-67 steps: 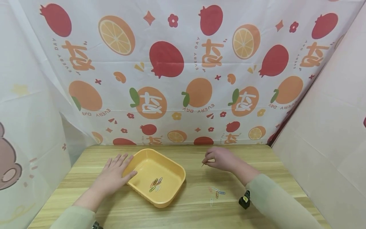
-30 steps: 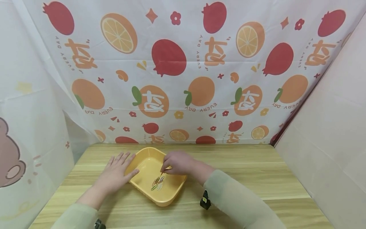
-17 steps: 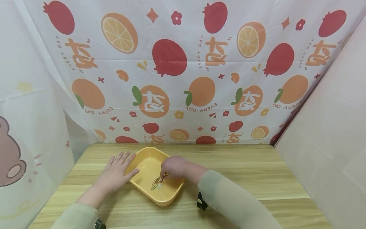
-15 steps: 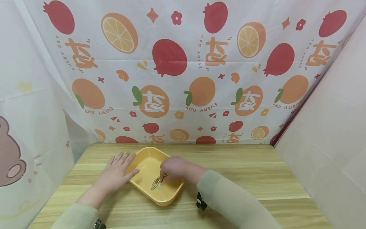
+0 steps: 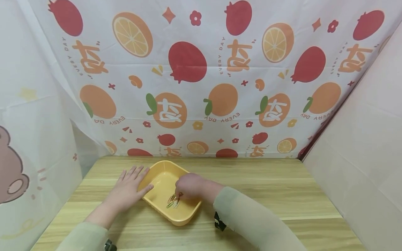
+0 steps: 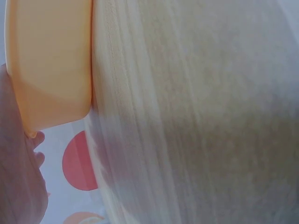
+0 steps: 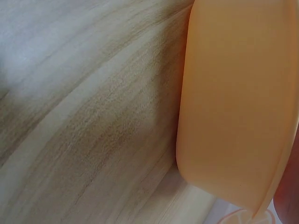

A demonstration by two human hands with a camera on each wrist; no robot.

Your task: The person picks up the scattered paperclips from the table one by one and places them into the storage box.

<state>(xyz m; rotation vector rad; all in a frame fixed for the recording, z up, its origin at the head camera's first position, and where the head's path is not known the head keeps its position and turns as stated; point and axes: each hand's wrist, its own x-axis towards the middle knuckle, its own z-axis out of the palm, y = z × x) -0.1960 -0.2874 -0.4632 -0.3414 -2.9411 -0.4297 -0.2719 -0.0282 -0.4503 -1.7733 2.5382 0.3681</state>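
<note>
A yellow plastic tray (image 5: 163, 179) sits on the wooden table, with several coloured paper clips (image 5: 171, 202) in a small heap on its floor. My left hand (image 5: 127, 190) lies with fingers spread against the tray's left rim, thumb over the edge. The right hand (image 5: 190, 185) reaches down inside the tray at its right side, fingers bent, pinching a reddish clip (image 5: 180, 194) beside the heap; the fingertips are partly hidden. In the left wrist view the tray's outer wall (image 6: 51, 60) stands beside the left hand (image 6: 18, 172). The right wrist view shows the tray wall (image 7: 238, 98) too.
A white cloth (image 5: 204, 76) printed with fruit hangs behind the table (image 5: 251, 174), and pale cloths hang at both sides. My right sleeve (image 5: 251, 216) crosses the front right of the table and hides part of its surface.
My right hand has moved left from the table into the tray, bringing a small clip down among the others. Lately it has shifted only slightly. The left hand has stayed at the rim.
</note>
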